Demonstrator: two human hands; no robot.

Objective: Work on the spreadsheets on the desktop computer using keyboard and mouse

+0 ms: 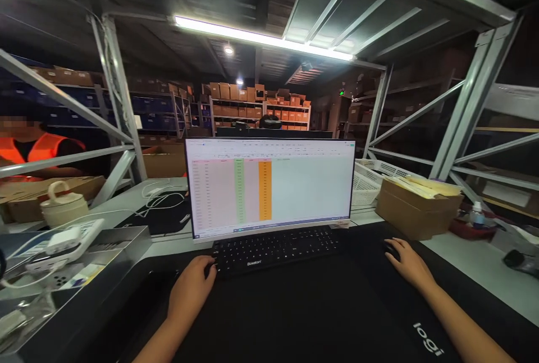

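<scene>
My left hand [193,283] rests at the left end of a black keyboard [278,249], its fingers on or by the edge keys and the thumb apart from them. My right hand [408,265] lies over a dark computer mouse [392,250], mostly covered by the fingers, on a large black desk mat [303,312]. Behind the keyboard stands a wide monitor [311,194] showing a spreadsheet with pink, green and orange columns. The text in its cells is too small to read.
At the left are a grey tray [90,298] with chargers and cables, and a cream lidded container [64,208]. A cardboard box [415,208] and white baskets [365,180] stand right. Metal rack posts frame the desk. A person in an orange vest [44,147] is at far left.
</scene>
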